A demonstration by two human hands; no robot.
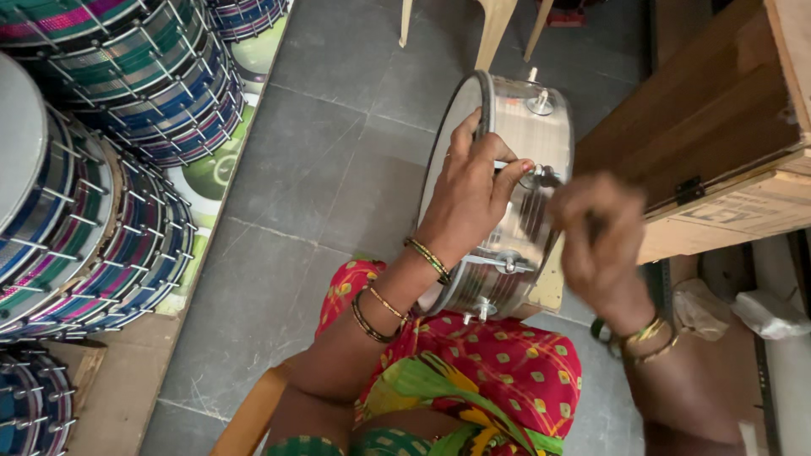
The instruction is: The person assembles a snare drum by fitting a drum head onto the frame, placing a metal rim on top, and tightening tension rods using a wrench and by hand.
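Observation:
A shiny metal frame drum (524,135) with a white skin stands on edge against my lap, with its metal shell facing right. My left hand (469,194) grips the rim over the top, thumb pressed by a tension lug (541,177) on the shell. My right hand (600,245) is blurred just right of the shell, fingers closed around something thin and dark that I cannot make out. Bangles sit on both wrists.
Stacks of coloured drums (101,152) with metal rods fill the left side on a printed mat. A wooden crate (718,127) stands at the right, close to my right hand. Pale chair legs (494,29) stand beyond the drum on the grey tiled floor (321,186).

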